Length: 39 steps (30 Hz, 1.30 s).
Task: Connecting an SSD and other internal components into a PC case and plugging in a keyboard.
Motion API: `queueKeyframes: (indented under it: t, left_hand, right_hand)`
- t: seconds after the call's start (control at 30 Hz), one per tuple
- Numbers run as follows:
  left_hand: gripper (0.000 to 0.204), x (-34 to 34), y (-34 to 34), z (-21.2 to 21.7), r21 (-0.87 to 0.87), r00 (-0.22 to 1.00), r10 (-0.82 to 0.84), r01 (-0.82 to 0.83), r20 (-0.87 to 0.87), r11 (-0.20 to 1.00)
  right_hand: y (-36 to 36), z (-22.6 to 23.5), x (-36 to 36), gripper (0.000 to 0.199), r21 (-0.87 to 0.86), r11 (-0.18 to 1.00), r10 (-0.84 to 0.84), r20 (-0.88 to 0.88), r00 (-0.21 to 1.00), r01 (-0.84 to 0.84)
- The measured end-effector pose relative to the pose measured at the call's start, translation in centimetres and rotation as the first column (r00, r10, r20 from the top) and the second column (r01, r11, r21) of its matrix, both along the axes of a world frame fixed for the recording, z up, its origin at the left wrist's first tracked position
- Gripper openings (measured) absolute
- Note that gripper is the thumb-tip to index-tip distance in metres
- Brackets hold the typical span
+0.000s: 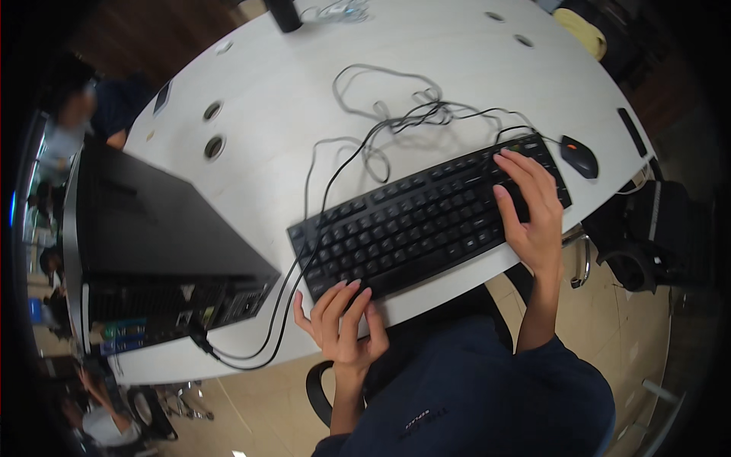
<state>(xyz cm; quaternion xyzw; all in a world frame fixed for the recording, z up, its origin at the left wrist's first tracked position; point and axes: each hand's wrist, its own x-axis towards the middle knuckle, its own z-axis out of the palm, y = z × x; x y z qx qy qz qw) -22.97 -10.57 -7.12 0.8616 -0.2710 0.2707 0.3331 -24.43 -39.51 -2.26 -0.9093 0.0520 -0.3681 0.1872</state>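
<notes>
A black keyboard point(411, 221) lies at a slant near the front edge of a white table. At its near left corner rests my left hand point(344, 320), fingers spread, fingertips on the lower keys. My right hand point(533, 209) is over the number pad end, its fingers apart and touching the keys and the far right edge. Just right of the keyboard sits a black mouse point(579, 157) with an orange scroll wheel. Tangled black cables point(415, 114) lie behind the keyboard. Neither hand grips anything.
A black desktop computer case point(160, 236) stands at the left, a cable plugged into its back. The white table point(274, 84) has round cable holes. A dark cylinder point(284, 14) stands at the far edge. A phone point(162, 97) lies far left; other people sit beyond.
</notes>
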Motion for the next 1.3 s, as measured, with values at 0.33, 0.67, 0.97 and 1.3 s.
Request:
queueKeyframes:
  t: [0.33, 0.67, 0.97, 1.3]
  left_hand:
    - [0.018, -0.8, 3.5, -1.4, -0.078, 0.983, 0.183, -0.182, 0.008, 0.980]
    - [0.030, -0.4, 4.0, -1.1, -0.258, 0.954, 0.222, -0.270, -0.200, 0.928]
    - [0.057, 0.2, 3.6, -1.2, -0.265, 0.933, 0.246, -0.315, -0.262, 0.911]
    - [0.052, 0.1, 3.5, -1.2, -0.223, 0.941, 0.255, -0.303, -0.221, 0.927]
  right_hand:
    - [14.0, -2.2, 0.0, 0.019, 0.165, 0.794, 0.603, -0.094, 0.792, -0.585]
    - [14.7, -1.7, 2.3, 0.018, 0.136, 0.773, 0.634, -0.180, 0.752, -0.619]
    - [16.8, -0.9, 3.6, 0.042, 0.094, 0.852, 0.518, -0.286, 0.806, -0.515]
    - [17.3, -0.5, 4.2, 0.050, -0.028, 0.828, 0.502, -0.412, 0.761, -0.561]
